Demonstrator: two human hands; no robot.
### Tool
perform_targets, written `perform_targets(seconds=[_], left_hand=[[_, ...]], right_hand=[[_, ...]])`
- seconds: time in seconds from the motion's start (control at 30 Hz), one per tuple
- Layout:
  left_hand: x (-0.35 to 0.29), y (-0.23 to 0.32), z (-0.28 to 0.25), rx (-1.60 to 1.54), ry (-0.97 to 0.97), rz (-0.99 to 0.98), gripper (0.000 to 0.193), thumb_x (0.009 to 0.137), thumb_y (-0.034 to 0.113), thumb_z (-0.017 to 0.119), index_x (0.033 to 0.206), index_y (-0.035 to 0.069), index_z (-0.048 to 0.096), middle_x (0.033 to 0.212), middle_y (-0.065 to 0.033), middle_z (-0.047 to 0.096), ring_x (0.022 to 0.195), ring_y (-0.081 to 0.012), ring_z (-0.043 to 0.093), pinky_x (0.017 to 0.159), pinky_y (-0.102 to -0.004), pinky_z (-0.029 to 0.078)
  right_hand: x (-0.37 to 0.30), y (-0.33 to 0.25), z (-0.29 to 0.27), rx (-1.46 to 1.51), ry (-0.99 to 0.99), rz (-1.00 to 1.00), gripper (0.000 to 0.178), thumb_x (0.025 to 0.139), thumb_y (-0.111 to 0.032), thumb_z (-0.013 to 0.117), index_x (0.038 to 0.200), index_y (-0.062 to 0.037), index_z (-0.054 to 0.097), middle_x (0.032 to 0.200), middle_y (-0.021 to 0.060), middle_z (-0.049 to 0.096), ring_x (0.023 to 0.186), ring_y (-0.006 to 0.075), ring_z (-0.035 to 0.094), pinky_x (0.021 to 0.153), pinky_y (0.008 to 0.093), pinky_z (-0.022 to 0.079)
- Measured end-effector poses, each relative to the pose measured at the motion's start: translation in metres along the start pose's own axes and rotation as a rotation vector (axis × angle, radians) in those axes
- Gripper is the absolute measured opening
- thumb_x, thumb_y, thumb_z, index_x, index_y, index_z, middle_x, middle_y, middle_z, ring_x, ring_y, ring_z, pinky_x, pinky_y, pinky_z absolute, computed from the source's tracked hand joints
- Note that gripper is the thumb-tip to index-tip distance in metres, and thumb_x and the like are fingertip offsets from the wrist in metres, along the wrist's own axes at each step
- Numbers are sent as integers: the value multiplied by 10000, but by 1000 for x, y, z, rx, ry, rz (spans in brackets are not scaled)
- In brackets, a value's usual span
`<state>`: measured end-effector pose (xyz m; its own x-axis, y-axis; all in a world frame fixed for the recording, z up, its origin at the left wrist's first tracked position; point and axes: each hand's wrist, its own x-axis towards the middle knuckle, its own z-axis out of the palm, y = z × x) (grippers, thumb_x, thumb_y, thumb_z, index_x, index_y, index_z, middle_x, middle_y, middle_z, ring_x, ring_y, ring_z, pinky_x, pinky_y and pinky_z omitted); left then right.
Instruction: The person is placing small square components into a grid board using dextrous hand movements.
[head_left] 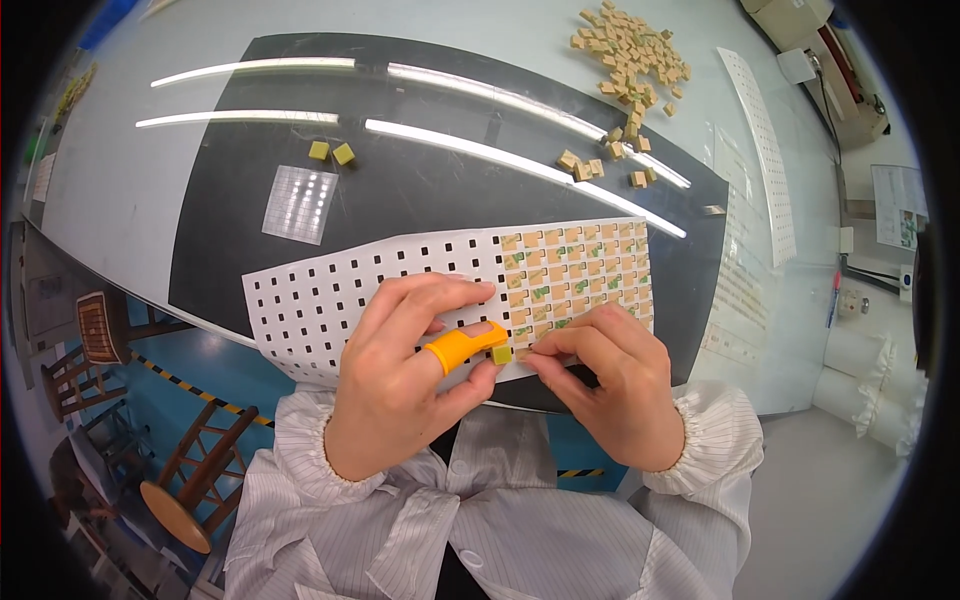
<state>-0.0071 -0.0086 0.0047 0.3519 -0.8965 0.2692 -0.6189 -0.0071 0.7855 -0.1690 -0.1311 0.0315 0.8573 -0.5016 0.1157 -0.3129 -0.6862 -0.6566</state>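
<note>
A white sheet with rows of square black holes (375,262) lies in front of me. Its right part is covered with rows of small tan squares (575,262), some with green marks. Over the middle of the sheet, my left hand (400,365) wears an orange finger sleeve (460,347) on one finger. Between that finger and the thumb it pinches a small yellow-green cube (502,354). My right hand (622,375) is closed in a pinch at the sheet's near edge, beside the cube; a bit of tan shows at its fingertips, too small to name.
Beyond the sheet lie two yellow-green cubes (331,152) and a clear gridded square (299,205) on the dark mat (420,170). A heap of tan blocks (630,55) spreads at the far right. Another perforated strip (757,150) lies further right. Wooden chairs (195,480) stand at left.
</note>
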Motion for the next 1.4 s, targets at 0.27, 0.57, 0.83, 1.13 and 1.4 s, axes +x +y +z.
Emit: perform_targets(seconds=[0.27,0.57,0.83,1.13,1.4], left_hand=[[0,-1,-2,-11,-19,33,245,650,4,765,886,19,699,1153,-72,642,1064,-290,591,711,-327,548],[-1,-1,-3,-63,-24,-24,335,616,9,792,942,58,730,1145,-64,658,1087,-267,589,740,-306,512],[0,-1,-5,-20,-56,13,290,652,1,771,933,61,730,1154,-61,650,1095,-273,586,748,-315,518],[-1,-3,-3,-33,-39,14,278,656,5,770,923,69,730,1145,-62,651,1096,-277,588,760,-322,522],[-2,-4,-4,-32,-47,23,289,657,6,776,933,80,728,1146,-63,654,1102,-282,587,765,-326,525]], right_hand=[[9,1,-10,182,-122,124,122,760,6,755,806,0,641,768,69,610,689,173,600,607,276,497],[37,-4,-31,764,-428,615,105,864,-41,707,870,37,638,822,51,664,732,89,636,666,228,543],[50,1,-27,868,-535,688,125,894,-64,676,857,51,641,757,41,658,690,72,627,642,208,533],[59,5,-28,821,-694,677,120,893,-57,684,879,55,642,814,69,680,752,112,673,715,238,571],[61,4,-29,798,-715,688,114,892,-58,686,862,45,648,792,62,679,716,107,673,681,215,548]])
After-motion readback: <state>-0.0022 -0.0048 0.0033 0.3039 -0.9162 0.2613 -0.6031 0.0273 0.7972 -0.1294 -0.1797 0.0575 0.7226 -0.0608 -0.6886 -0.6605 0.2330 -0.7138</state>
